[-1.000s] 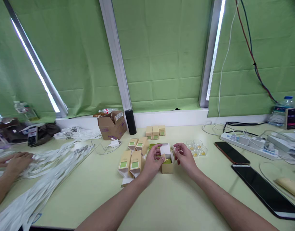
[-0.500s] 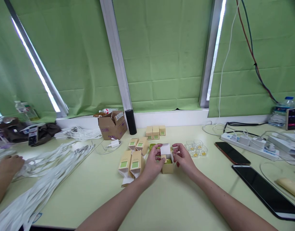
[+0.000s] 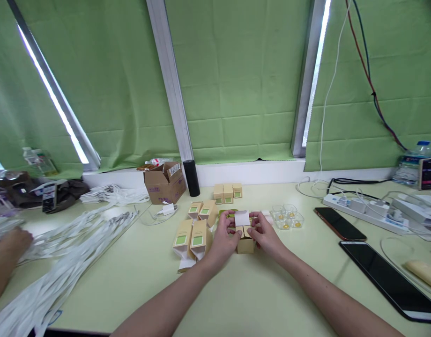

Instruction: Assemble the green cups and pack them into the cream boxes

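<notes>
Head view: box [image 3: 245,247], inside hidden
Left hand [image 3: 225,236] and right hand [image 3: 267,232] flank it, grips holding flaps [image 3: 246,230].

Matt paperboard box [image 3: 245,246], glossy plastic cups [image 3: 297,221].

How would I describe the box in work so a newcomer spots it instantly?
Look at the pale table, near its middle. The small tan box sits there between the left hand and the right hand. Unlike the green-labelled boxes at its left, it has a white flap standing up.
</notes>
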{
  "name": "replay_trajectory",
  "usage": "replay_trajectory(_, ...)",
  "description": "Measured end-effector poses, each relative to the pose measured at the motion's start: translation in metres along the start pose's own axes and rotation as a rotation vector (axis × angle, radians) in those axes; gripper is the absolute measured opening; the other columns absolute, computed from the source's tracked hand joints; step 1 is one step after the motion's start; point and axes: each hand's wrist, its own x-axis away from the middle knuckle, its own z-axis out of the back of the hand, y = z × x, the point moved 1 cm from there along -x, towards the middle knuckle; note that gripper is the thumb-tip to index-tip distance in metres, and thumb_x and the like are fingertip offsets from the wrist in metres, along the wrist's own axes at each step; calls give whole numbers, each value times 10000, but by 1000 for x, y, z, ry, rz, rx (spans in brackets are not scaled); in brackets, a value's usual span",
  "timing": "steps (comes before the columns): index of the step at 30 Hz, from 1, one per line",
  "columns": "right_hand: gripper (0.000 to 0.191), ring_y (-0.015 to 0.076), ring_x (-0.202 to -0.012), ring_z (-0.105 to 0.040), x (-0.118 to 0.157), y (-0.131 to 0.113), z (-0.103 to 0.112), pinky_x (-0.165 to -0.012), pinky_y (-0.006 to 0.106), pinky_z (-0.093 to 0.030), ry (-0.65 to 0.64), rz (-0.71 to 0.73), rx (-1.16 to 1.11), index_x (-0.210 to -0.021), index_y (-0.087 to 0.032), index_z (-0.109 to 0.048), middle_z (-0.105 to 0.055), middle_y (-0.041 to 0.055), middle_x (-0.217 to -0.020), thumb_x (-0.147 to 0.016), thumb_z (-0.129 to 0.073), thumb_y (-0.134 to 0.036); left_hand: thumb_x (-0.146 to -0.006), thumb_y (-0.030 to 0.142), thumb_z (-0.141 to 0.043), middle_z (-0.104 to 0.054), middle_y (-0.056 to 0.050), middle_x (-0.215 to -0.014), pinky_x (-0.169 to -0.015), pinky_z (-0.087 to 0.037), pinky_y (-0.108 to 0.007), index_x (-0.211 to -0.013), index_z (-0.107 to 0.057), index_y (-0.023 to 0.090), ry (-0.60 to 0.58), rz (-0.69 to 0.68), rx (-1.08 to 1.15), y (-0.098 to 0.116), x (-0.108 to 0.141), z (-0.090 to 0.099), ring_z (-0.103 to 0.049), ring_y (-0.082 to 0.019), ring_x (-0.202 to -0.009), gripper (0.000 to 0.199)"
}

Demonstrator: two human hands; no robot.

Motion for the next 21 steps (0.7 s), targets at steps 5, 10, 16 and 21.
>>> replay_trajectory(5, 467, 127, -646, -510, -1, -2, 0, -500, 244, -400, -7, 2, -3, -1159, -268, -532, -480, -14, -954, -738, -675, -409, -809, 104, -685, -708, -75, -1142, -881, -507, -346, -1319, -427, 264, 14, 1, 16, 0, 0, 1, -673, -212, -1067, 594)
replay_trajectory(10, 469, 126, -639, -509, 0, -4, 1, -499, 246, -392, 0, 1, -12, -1143, -266, -547, -469, -18, -943, -715, -677, -406, -805, 126, -687, -692, -85, -1119, -903, -502, -360, -1156, -574, 218, 12, -24, -48, -5, -2, 3, -656, -227, -1063, 380)
replay_trajectory(16, 355, 144, -687, -532, -1, -4, 1, -513, 239, -395, -20, 83, 0, -1072, -248, -593, -478, -17, -900, -731, -650, -330, -793, 126, -662, -702, -103, -1133, -916, -515, -375, -938, -620, 190, -13, -29, -61, -5, -4, 2, -658, -243, -1075, 164)
replay_trajectory(21, 198, 171, -696, -508, 5, -15, 6, -546, 268, -404, -27, 237, 37, -976, -237, -638, -485, -6, -801, -791, -568, -259, -771, 105, -666, -729, -92, -1098, -911, -517, -364, -867, -619, 193, 3, -41, -59, -1, -3, 3, -670, -246, -1094, 138)
